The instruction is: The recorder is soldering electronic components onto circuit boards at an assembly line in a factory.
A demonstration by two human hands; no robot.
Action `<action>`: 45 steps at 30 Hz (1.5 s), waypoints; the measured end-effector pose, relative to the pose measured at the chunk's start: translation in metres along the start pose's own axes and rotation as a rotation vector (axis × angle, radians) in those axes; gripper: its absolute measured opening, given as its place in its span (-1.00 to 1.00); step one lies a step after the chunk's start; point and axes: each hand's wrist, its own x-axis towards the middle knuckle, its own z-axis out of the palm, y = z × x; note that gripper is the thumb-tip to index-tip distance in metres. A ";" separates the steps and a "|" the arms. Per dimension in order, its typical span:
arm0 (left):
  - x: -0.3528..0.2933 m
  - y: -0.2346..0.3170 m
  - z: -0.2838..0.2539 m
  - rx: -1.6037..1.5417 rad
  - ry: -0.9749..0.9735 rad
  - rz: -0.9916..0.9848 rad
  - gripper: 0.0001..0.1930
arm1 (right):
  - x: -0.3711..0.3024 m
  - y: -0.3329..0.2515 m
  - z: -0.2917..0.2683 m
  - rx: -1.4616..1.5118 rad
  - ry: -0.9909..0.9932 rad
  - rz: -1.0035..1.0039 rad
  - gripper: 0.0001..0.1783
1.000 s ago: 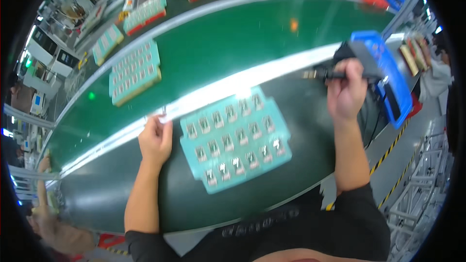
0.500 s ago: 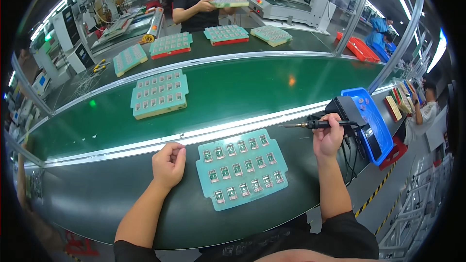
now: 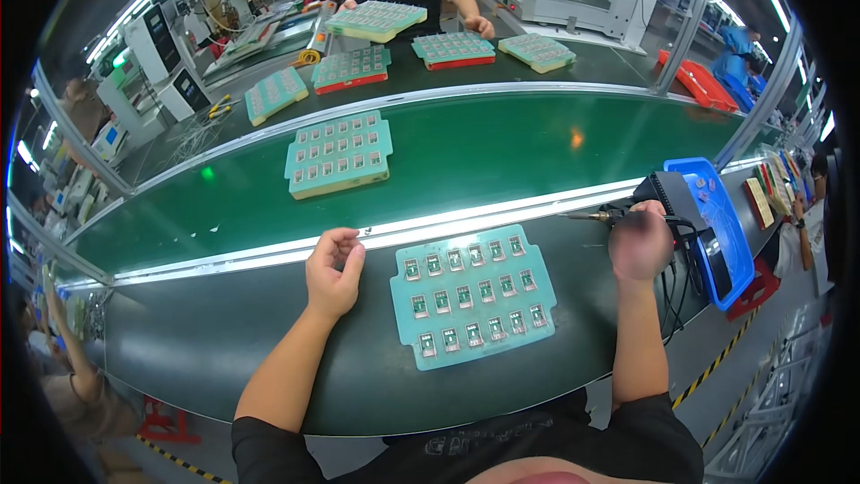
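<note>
My left hand (image 3: 335, 274) rests on the dark bench by the metal rail, thumb apart from loosely curled fingers, with nothing in it. Beside it, to the right, lies a flat turquoise tray (image 3: 475, 306) with rows of small green circuit boards in its slots. My right hand (image 3: 641, 244) is raised right of the tray, closed around a soldering iron (image 3: 593, 215); its thin tip points left. The fingers are blurred, and most of the handle is hidden behind them. A black box-shaped soldering unit (image 3: 659, 195) with cables stands next to this hand.
A blue bin (image 3: 740, 255) stands at the bench's right end. Beyond the metal rail (image 3: 269, 257), a loaded turquoise tray (image 3: 339, 157) sits on the green conveyor belt (image 3: 502, 148). Opposite, a person holds another tray (image 3: 381, 20) above several more. Metal posts (image 3: 688, 18) rise at the right.
The whole view has shifted. My left hand has opened from a loose fist. My right hand still holds the soldering iron. The person opposite has brought a tray leftward, with one hand now off it.
</note>
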 end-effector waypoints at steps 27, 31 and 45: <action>0.059 0.059 -0.100 -0.717 0.075 -0.368 -0.59 | 0.026 -0.004 -0.036 0.008 -0.122 0.164 -0.75; -0.013 0.096 -0.106 -0.708 0.099 -0.413 -0.58 | 0.033 -0.005 -0.047 -0.045 -0.149 0.168 -0.69; -0.090 0.122 -0.115 -0.842 -0.018 -0.399 -0.57 | 0.050 -0.004 -0.056 0.033 -0.247 0.312 -0.75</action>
